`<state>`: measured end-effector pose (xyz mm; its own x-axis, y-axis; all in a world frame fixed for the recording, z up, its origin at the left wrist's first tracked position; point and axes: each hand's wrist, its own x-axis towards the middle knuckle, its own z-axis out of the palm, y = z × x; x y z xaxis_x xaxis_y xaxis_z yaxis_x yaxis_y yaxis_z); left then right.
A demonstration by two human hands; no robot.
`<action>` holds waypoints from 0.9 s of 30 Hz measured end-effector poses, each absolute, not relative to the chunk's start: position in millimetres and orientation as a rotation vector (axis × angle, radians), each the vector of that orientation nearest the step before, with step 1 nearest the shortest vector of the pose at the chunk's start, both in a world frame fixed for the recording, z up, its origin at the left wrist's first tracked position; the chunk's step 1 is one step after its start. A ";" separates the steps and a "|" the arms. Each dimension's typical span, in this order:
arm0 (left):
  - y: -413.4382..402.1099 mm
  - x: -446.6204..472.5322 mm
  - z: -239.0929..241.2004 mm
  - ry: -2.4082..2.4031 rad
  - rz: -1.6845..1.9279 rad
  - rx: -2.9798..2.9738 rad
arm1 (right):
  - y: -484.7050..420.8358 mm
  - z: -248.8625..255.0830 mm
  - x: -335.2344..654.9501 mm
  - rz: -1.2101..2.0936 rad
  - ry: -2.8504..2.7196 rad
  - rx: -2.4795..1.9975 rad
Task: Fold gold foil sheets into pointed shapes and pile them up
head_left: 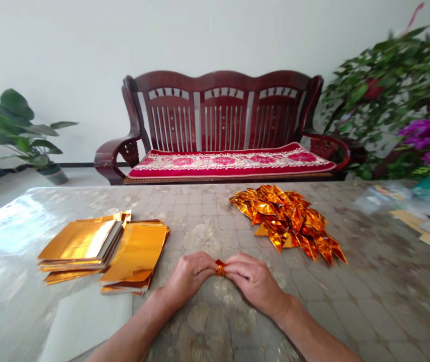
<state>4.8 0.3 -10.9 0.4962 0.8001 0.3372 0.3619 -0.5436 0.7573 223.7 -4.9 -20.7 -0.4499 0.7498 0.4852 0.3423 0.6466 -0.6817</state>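
Between my two hands, near the middle of the table, is a small piece of folded gold foil paper (220,268). My left hand (190,276) pinches its left end, and my right hand (254,281) pinches the right end. Fingers cover most of it, leaving only the shiny centre visible. To the left lie two stacks of flat gold foil sheets, the left stack (77,241) beside the right stack (137,254). Beyond my right hand a heap of folded, pointed gold foil pieces (286,216) is spread on the table.
A pale sheet (90,322) lies at the table's near left. Plastic bags (384,196) and papers (426,231) sit at the right edge. Behind the patterned table (199,211) stands a wooden bench (222,115), with potted plants (22,130) on either side.
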 end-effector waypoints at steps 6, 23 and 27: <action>1.7 6.0 -17.2 1.059 0.954 2.082 | -2.7 -22.8 223.3 0.694 -2.012 -0.893; 8.6 1.3 -24.6 1.453 1.232 1.961 | -1.2 -30.6 215.3 0.922 -1.620 -1.077; 9.5 1.1 -23.4 1.482 1.252 1.917 | -2.0 -31.3 214.4 0.962 -1.579 -1.131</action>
